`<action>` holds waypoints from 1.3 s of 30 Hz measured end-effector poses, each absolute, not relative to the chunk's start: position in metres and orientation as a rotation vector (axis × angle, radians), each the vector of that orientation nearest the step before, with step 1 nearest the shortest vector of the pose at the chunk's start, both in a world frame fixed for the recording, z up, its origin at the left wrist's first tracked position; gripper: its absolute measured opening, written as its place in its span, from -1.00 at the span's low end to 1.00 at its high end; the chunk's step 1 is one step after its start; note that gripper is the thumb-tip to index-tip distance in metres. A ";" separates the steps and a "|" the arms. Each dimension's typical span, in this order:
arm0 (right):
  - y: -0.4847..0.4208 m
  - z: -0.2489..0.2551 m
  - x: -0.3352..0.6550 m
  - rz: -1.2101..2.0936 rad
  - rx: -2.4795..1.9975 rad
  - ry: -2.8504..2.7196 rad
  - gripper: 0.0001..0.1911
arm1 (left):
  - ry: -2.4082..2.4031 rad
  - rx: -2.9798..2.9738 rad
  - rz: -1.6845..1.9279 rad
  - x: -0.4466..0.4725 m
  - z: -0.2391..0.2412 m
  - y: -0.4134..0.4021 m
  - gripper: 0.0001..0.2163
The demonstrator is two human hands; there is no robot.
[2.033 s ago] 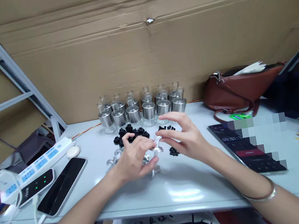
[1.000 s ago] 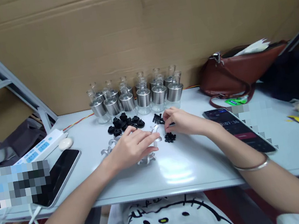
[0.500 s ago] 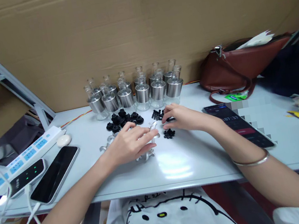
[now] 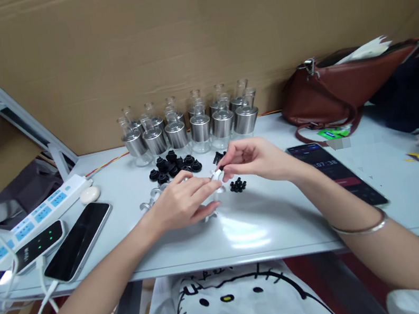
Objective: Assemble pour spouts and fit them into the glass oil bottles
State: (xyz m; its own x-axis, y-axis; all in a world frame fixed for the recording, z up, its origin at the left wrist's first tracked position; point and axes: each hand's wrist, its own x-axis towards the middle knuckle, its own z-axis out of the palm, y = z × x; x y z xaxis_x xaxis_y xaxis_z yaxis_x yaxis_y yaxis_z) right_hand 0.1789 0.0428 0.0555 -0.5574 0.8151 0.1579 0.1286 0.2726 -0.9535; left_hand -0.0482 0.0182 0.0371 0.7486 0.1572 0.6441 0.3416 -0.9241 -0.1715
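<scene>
My left hand is closed on a small shiny silver spout piece, its fingertips around the lower part. Against the top of that piece, my right hand pinches a tiny black part; whether it is inserted I cannot tell. More silver pieces lie beside and under my left hand, partly hidden. A heap of black ribbed stoppers sits behind it. Short black tubes lie behind the right fingers, partly covered. A cluster of tiny black pieces rests below my right hand.
Two rows of glass bottles with steel sleeves stand before the cardboard wall. On the left are a power strip, a round white case and a phone. A timer phone and brown bag are right.
My right hand has moved left from the black tubes to the silver spout piece, bringing a tiny black part to it. My left hand stays nearly in place.
</scene>
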 end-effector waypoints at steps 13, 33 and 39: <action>0.042 0.048 0.171 1.683 -0.650 -1.584 -0.64 | -0.311 -2.725 -0.947 -0.046 0.039 0.011 -0.72; 0.036 0.048 0.179 2.264 -0.327 -1.415 -0.59 | -0.248 -2.711 -0.973 -0.047 0.035 0.014 -0.53; 0.035 0.050 0.180 2.290 -0.308 -1.418 -0.65 | -0.255 -2.684 -0.982 -0.045 0.038 0.011 -0.68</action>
